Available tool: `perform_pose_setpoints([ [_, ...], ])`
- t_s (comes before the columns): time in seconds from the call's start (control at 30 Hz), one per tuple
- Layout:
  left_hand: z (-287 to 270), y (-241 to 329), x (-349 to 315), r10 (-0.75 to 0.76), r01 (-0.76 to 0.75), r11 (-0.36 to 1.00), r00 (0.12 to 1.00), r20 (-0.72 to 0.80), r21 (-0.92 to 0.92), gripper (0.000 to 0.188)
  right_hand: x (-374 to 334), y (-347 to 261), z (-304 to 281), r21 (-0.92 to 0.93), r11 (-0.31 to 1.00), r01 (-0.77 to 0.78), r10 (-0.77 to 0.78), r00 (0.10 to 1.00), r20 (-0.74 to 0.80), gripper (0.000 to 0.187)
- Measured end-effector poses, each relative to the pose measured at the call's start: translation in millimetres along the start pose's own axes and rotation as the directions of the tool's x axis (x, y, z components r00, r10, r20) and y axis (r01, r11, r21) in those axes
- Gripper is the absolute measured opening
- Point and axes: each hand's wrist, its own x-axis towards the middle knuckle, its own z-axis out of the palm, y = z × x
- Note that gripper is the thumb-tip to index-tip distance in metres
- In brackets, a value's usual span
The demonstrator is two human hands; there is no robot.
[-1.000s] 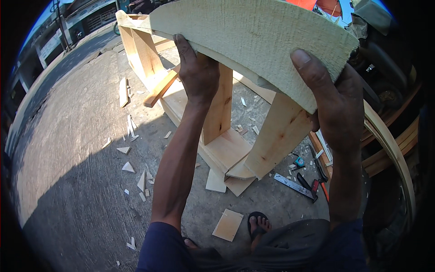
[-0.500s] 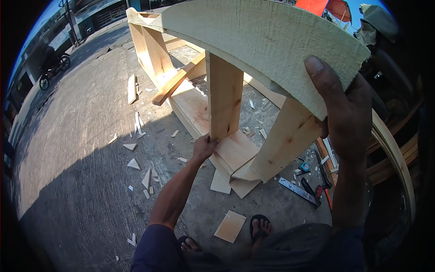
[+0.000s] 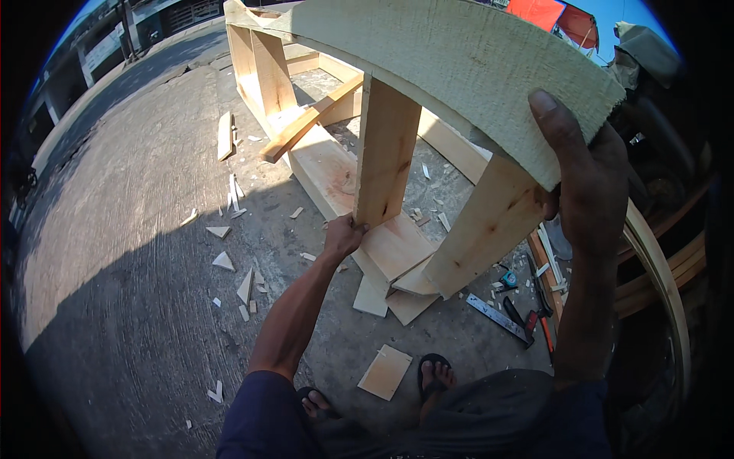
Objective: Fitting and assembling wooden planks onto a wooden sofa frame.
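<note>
A wooden frame stands on the ground before me, with a thick curved board (image 3: 428, 69) along its top. My right hand (image 3: 587, 183) grips the curved board's near right end, thumb on its broad face. Lower down, my left hand (image 3: 345, 234) is closed around the bottom corner of an upright board (image 3: 388, 153), beside the long lower plank (image 3: 325, 164); its fingertips are partly hidden. Under the right end of the curved board, another upright (image 3: 485, 229) leans at a slant. Farther back, a loose-looking stick (image 3: 313, 118) lies diagonally across the frame.
On the ground at right lie a try square (image 3: 497, 317), a blue tape measure (image 3: 508, 280) and a tool with an orange handle (image 3: 547, 336). A small rectangular board (image 3: 385, 372) lies by my feet. Wood offcuts (image 3: 245, 284) are scattered at left. Curved wooden strips (image 3: 665, 283) stand at far right.
The view has shifted slightly, and the motorbike at the far left has almost gone out of sight. Both hands keep their holds on the frame.
</note>
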Motion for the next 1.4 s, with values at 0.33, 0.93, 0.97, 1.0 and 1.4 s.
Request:
perform_pose_setpoints([
  [0.33, 61.5, -22.7, -5.8, -0.065, 0.083, 0.997, 0.811, -0.582, 0.004, 0.043, 0.2, -5.0, 2.5, 0.079, 0.995, 0.053, -0.058, 0.996, 0.069, 0.037],
  [0.93, 52.3, -10.1, -1.9, -0.425, 0.371, 0.899, 0.866, -0.263, -0.233, 0.036, -0.3, -6.3, -7.8, -0.012, 0.999, 0.05, -0.048, 0.991, 0.124, 0.04],
  [0.97, 51.2, -11.8, -1.6, -0.419, 0.369, 0.901, 0.876, -0.238, -0.229, 0.037, -0.2, -6.0, -8.0, -0.015, 0.999, 0.05, -0.047, 0.991, 0.124, 0.04],
  [1.0, 51.0, -12.8, -0.8, -0.415, 0.364, 0.903, 0.877, -0.241, -0.229, 0.037, 0.0, -6.1, -8.1, -0.019, 0.999, 0.049, -0.046, 0.991, 0.125, 0.04],
  [1.4, 28.1, -25.6, 4.3, -0.154, 0.15, 0.987, 0.987, -0.05, -0.062, 0.046, 0.8, -7.1, -6.9, -0.038, 0.999, -0.001, 0.005, 0.994, 0.108, 0.043],
])
